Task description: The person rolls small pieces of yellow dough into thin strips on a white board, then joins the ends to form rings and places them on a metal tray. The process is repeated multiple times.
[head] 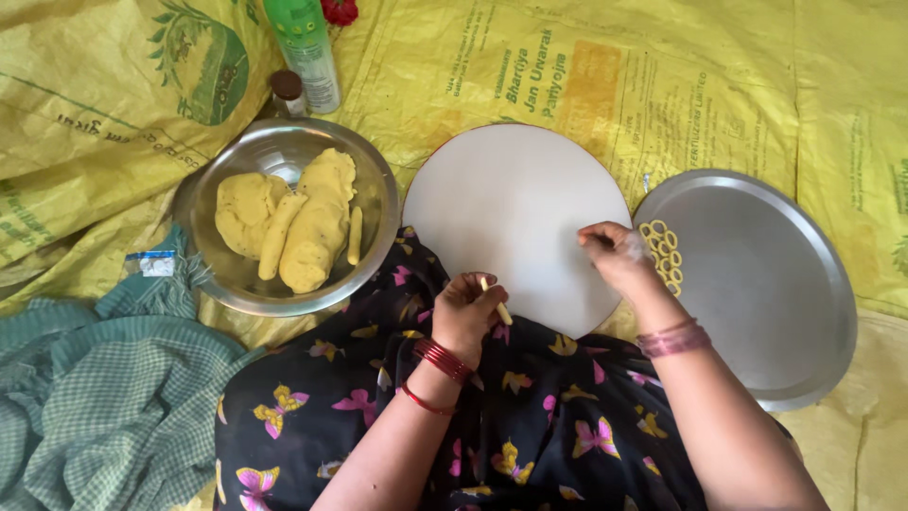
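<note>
Left hand point(468, 308) curled at near edge of round white board point(515, 222), pinching short thin stick of yellow dough point(499, 308) betw. thumb and fingers, stick poking out toward the right; right hand point(617, 254) fingers bunched together at board's right edge, prob. nipping a bit of dough, though grip too small to make out; red bangles on left wrist, pink ones on right. Just beside right hand, small cluster of pale dough rings point(662, 253) lying on left part of steel plate point(757, 284), plate to the right of board and touching its rim or nearly so. Left of board, steel bowl point(369, 203) w/ several yellow dough lumps and rolled logs point(312, 227) inside, well apart from left hand. Behind bowl, green bottle point(305, 47) upright and small brown-capped jar point(287, 92) beside it; red object point(339, 9) at top edge, cut off by frame. All set on yellow printed sacking point(113, 104) spread over the floor; green checked cloth point(104, 397) bunched at lower left; black butterfly-print garment point(530, 416) across lap under both forearms.
</note>
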